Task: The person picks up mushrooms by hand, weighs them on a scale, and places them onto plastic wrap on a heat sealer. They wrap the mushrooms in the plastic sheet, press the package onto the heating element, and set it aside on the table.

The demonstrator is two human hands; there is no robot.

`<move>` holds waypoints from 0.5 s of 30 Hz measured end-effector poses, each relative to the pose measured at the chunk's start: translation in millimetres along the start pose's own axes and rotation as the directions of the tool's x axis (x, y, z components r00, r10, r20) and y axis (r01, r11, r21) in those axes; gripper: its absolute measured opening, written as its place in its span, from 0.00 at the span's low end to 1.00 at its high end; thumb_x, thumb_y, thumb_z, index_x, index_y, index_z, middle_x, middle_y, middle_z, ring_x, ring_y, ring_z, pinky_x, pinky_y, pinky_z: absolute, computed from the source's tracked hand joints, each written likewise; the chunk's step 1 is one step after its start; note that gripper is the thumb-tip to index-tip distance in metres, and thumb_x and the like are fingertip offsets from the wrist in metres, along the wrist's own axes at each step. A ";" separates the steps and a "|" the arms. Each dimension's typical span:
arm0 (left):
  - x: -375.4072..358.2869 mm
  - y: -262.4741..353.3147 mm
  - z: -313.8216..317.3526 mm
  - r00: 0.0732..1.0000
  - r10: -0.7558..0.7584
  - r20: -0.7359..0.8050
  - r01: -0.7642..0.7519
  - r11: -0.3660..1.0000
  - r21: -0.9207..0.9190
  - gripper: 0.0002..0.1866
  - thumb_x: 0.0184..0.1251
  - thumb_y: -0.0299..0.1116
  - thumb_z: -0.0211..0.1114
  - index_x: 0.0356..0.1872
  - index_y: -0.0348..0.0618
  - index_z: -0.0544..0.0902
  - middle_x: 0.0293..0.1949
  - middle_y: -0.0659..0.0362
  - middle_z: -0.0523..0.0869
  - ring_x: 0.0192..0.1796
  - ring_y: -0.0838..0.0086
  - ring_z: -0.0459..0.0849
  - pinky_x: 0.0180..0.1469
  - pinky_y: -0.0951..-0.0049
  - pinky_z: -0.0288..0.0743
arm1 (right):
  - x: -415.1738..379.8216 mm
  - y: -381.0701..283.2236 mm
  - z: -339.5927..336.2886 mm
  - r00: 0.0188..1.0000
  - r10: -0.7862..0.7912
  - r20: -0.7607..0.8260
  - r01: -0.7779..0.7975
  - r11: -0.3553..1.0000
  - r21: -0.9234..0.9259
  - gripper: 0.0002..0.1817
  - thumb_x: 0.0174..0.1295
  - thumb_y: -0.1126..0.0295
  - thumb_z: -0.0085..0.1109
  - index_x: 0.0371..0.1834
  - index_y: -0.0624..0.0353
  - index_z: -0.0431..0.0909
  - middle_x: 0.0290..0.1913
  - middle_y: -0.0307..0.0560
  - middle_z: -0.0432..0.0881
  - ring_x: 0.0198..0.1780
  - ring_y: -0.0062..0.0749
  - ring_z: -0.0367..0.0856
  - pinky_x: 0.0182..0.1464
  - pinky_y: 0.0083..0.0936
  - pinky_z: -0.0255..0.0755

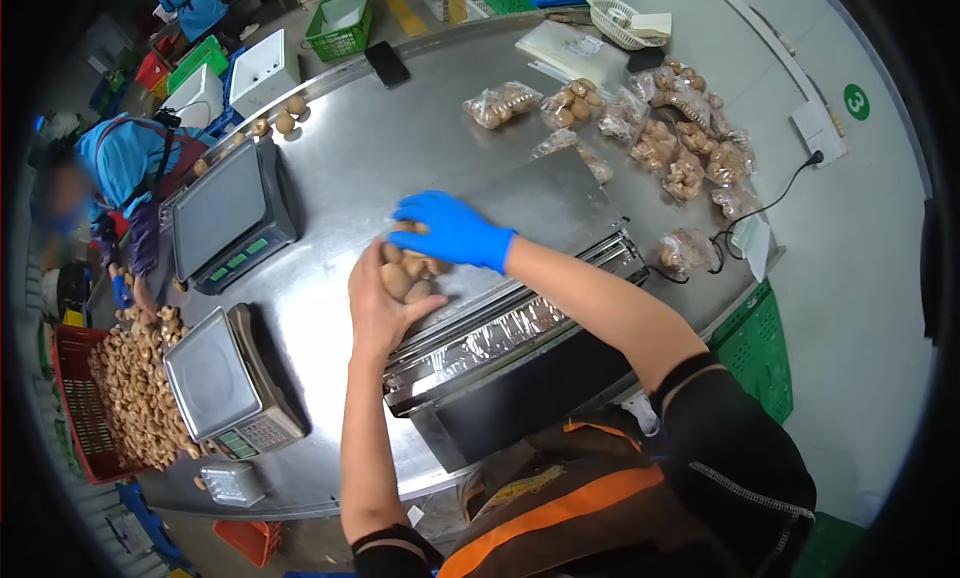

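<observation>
A cluster of round tan mushrooms (398, 278) sits between my two hands, low over the steel table (340, 178). My left hand (378, 303) is bare and curves round its near left side, thumb toward the right. Wearing a blue glove, my right hand (450, 230) covers the far side with its fingers closed over the top. Whether a tray lies under the mushrooms is hidden by the hands. Just right of them stands a film-wrapping machine (590, 203) with a flat metal top and a roll of clear film (500, 340) along its near side.
Two scales (222, 203) (212, 373) stand at left, near a red crate (75, 378) of tan pieces. Wrapped packs (685, 173) pile up at right, by a black cable (770, 198). A phone (387, 65) and loose mushrooms (285, 123) lie farther back. A co-worker (130, 168) leans in at left.
</observation>
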State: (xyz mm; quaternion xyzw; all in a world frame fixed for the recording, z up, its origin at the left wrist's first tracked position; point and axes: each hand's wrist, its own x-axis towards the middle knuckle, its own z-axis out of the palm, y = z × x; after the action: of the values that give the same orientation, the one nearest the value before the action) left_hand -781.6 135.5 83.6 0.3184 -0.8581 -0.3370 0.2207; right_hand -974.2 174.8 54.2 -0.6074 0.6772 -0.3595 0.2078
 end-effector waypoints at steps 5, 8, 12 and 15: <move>23.8 14.6 20.1 0.913 0.195 0.358 -0.188 0.981 -0.057 0.63 0.22 0.54 0.85 0.67 0.36 0.66 0.67 0.42 0.68 0.70 0.45 0.63 0.72 0.54 0.57 | -79.9 5.8 -16.4 0.924 0.201 -0.325 -0.236 0.969 -0.073 0.27 0.63 0.47 0.58 0.54 0.58 0.77 0.56 0.53 0.77 0.57 0.53 0.73 0.61 0.42 0.67; 15.9 16.8 15.9 0.936 0.246 0.250 -0.235 0.969 -0.074 0.66 0.22 0.55 0.85 0.70 0.36 0.62 0.69 0.42 0.65 0.72 0.45 0.61 0.73 0.54 0.55 | -81.7 3.1 -26.5 0.894 0.365 -0.259 -0.320 0.926 0.198 0.29 0.64 0.47 0.59 0.57 0.60 0.76 0.57 0.55 0.76 0.59 0.52 0.73 0.63 0.41 0.66; -57.0 4.8 -8.7 0.946 -0.062 -0.319 0.006 0.985 -0.172 0.34 0.52 0.32 0.77 0.59 0.33 0.73 0.57 0.47 0.76 0.61 0.56 0.74 0.65 0.62 0.66 | -142.2 9.3 -90.8 0.889 0.248 -0.386 -0.265 0.964 0.009 0.29 0.64 0.52 0.61 0.59 0.65 0.74 0.56 0.60 0.78 0.54 0.50 0.79 0.58 0.36 0.71; -129.6 -5.5 -20.8 0.872 -0.252 -0.419 0.383 0.884 0.266 0.13 0.58 0.35 0.72 0.24 0.34 0.84 0.28 0.54 0.78 0.37 0.61 0.75 0.43 0.61 0.69 | -205.5 25.4 -124.1 0.844 0.511 -0.162 -0.535 0.820 -0.202 0.20 0.62 0.55 0.62 0.44 0.63 0.84 0.39 0.55 0.85 0.43 0.44 0.84 0.47 0.33 0.75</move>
State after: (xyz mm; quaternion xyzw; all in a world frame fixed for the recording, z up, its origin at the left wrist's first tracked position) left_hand -676.4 213.4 72.4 0.5484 -0.7802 -0.1486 0.2615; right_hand -1044.3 403.7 84.8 -0.3996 0.8658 -0.2342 0.1893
